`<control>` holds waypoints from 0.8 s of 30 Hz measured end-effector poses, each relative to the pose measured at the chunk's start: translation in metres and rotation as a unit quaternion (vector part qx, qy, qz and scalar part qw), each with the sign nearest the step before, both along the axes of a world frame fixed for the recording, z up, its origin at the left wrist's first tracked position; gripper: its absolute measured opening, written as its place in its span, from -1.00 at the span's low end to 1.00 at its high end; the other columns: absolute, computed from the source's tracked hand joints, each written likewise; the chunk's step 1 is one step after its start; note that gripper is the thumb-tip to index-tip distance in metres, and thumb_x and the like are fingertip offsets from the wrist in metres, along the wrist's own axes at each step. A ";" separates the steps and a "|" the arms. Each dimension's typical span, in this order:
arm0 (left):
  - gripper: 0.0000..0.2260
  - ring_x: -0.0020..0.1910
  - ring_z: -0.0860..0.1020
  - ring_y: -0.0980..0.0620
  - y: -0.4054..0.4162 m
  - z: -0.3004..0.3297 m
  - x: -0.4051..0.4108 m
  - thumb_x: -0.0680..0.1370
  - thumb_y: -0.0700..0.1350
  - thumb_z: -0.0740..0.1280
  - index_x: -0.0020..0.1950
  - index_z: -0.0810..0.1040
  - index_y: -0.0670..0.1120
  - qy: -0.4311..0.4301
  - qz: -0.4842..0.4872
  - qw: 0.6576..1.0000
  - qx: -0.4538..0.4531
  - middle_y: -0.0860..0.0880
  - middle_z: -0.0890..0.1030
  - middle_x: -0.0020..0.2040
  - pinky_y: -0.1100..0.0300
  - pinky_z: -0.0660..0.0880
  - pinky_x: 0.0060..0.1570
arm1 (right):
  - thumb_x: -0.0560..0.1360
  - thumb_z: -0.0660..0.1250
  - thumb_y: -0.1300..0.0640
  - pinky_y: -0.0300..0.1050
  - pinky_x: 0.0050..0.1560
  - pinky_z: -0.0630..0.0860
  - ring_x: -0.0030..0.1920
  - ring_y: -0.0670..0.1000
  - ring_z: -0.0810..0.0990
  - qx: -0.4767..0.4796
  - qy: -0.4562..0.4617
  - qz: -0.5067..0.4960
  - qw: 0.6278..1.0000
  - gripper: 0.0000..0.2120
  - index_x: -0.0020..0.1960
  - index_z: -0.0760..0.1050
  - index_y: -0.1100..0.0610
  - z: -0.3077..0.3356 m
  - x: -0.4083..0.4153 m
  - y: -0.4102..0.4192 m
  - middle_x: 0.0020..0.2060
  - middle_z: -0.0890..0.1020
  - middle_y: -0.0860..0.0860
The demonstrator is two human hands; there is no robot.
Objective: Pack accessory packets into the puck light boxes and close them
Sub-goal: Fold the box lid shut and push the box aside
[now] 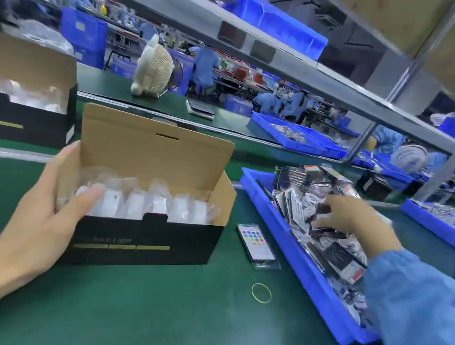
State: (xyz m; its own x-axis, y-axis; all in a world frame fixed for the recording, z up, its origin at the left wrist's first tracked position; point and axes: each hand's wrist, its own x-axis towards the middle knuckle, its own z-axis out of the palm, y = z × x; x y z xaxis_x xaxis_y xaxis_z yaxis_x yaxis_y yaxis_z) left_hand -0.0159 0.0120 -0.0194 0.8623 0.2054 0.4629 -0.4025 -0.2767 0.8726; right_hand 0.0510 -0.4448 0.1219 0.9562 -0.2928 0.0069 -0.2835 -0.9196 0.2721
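Box: the open puck light box (141, 230) stands on the green worktop (149, 318) at about 9 o'clock from the middle of the view, lid flap upright, a row of bagged white puck lights (161, 206) filling it.
Packets: accessory packets (314, 218) lie heaped in the blue tray (295, 261) at 3 o'clock of the box, well within reach.
Handling, packets: by their look thin, light, glossy film bags; likely slippery and floppy, and apt to cling in a pile. A pinch at one edge or corner should lift a single one; a broad grab may bring several.
Handling, box: stiff corrugated card, light; the puck lights' bags crowd the top, so a packet probably has to be slid flat on top or down the side before the flap can fold.
Left hand: the left hand (45, 209) grips the box's left end, fingers behind the wall, thumb hooked over the rim and pressing on the nearest bagged light.
Right hand: the right hand (353, 216), in a blue sleeve, is spread loosely over the heap, fingertips touching packets; whether it has one pinched I cannot tell.
Nearby: a loose packet with a colourful card (258, 245) lies between box and tray; a yellow rubber band (261, 293) at 5 o'clock of the box; a second open box (21, 117) at 10 o'clock.
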 end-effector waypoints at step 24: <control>-0.42 0.27 0.54 0.24 -0.028 0.016 -0.026 0.37 -0.09 0.29 0.29 0.45 0.44 -0.012 0.024 0.994 -0.106 0.28 0.61 0.24 -0.02 0.41 0.27 | 0.54 0.24 0.19 -0.10 -0.05 0.30 0.08 0.04 0.49 -0.060 -0.128 0.578 0.804 -0.79 0.00 0.62 0.00 -0.027 -0.036 0.282 0.01 0.58 -0.08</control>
State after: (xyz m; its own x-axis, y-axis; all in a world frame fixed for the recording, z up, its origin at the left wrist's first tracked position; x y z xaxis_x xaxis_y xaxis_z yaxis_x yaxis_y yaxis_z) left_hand -0.0420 -0.0160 -0.0033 0.8379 0.3420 0.4255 -0.4150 -0.1074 0.9035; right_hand 0.0153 -0.1631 0.0950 0.5520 0.8073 0.2088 0.6801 -0.5808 0.4475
